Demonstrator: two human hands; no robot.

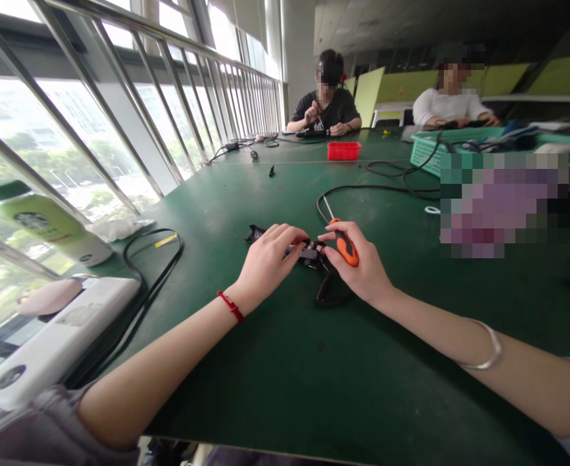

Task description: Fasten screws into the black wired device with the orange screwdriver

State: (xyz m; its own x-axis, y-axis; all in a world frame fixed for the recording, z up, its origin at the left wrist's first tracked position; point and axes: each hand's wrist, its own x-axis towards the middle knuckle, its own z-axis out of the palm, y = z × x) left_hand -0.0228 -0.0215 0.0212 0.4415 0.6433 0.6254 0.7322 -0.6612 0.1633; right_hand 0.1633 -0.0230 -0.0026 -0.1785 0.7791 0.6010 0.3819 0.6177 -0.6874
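We see the small black electronic part [308, 252] lying on the green worktop [275, 362], well nearer us than the red plastic tray [343, 150]. Our left hand [268, 259] pinches it, grip closed on its edge. Our right hand [362, 272], just beside, has its grip closed around the orange-and-black-handled screwdriver [345, 246].

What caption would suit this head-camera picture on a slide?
Left hand holds a small black part on the green table while the right hand grips an orange screwdriver.
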